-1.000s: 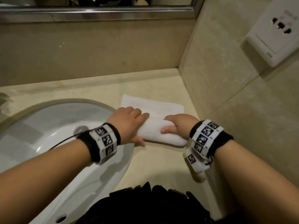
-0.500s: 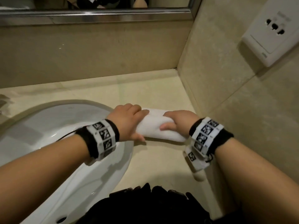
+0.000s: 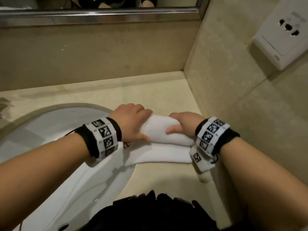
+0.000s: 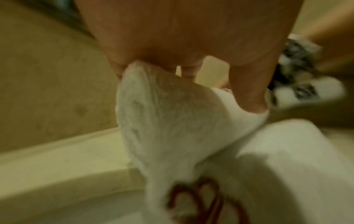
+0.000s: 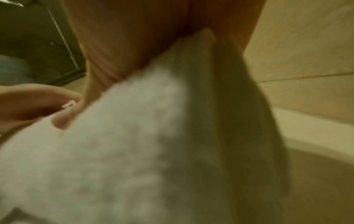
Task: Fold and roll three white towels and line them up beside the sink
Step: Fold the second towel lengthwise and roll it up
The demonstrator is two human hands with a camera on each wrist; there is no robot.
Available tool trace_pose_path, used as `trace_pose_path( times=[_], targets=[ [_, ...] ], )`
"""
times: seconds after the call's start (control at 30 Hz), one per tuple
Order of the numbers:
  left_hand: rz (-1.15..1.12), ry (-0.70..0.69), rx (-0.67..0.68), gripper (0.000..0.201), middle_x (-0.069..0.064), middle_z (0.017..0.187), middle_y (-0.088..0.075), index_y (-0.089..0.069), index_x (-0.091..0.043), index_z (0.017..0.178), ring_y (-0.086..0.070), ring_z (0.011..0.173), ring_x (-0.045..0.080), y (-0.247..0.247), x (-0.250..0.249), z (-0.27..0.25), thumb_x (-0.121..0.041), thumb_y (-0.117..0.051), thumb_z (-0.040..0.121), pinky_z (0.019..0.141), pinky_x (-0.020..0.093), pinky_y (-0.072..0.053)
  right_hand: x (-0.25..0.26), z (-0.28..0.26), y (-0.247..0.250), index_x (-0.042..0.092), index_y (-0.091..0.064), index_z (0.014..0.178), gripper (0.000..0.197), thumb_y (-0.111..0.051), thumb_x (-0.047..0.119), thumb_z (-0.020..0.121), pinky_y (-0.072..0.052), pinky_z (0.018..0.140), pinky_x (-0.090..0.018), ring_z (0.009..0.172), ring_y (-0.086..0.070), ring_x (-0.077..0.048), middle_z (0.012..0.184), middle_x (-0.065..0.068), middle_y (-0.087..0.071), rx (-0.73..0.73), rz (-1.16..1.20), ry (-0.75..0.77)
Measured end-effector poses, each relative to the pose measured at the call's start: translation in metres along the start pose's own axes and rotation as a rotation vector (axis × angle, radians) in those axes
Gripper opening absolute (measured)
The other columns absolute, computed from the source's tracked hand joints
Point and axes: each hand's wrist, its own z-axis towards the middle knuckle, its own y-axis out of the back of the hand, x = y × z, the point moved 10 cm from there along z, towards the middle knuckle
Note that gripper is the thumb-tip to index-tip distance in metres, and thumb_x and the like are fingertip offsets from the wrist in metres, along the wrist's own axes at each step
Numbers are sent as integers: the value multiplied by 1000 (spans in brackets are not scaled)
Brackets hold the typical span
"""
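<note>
One white towel (image 3: 160,130) lies on the beige counter (image 3: 150,94) to the right of the sink (image 3: 50,130), rolled into a thick cylinder. My left hand (image 3: 134,121) grips the roll's left end, fingers over the top and thumb on the near side. My right hand (image 3: 182,123) grips the right end the same way. A flat strip of towel (image 3: 158,154) lies on the near side of the roll, with a red embroidered mark (image 3: 127,145) at its left corner over the sink rim. The left wrist view shows the roll's end (image 4: 162,121). No other towels are in view.
The side wall (image 3: 233,97) stands close to the right of the roll, with a white socket plate (image 3: 283,34) higher up. The back wall and a mirror frame (image 3: 100,15) close off the far side. Bare counter lies beyond the roll.
Both hands rolled the towel away over the flat part that lay beyond it. A flat strip with a red mark now shows on the near side of the roll.
</note>
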Motion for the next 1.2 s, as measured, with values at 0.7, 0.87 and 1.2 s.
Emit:
trace_pose_path(
  times=[0.7, 0.87, 1.2],
  targets=[
    [-103, 117, 110, 83, -1, 105, -61, -25, -34, 132, -57, 88, 23, -15, 26, 12, -65, -61, 64, 74, 32, -44, 16, 22, 21, 25, -48, 121, 60, -61, 58, 73, -43, 90, -36, 105, -54, -24, 117, -1, -58, -3, -236, 62],
    [-613, 205, 387, 71, -12, 95, -61, -42, -31, 121, -60, 87, 12, -44, 36, 18, -55, -74, 62, 76, 26, -46, 12, -2, 20, 23, -26, 139, 94, -64, 63, 63, -24, 106, -36, 123, -41, -23, 135, -1, -44, -258, -426, 112],
    [-11, 87, 99, 110, 4, 130, -42, 6, -37, 140, -47, 110, 24, -24, 23, -5, -70, -61, 59, 92, 35, -41, 16, 20, 29, 23, -53, 107, 48, -65, 49, 69, -49, 82, -38, 91, -61, -25, 101, -1, -64, -50, -331, 85]
  ],
)
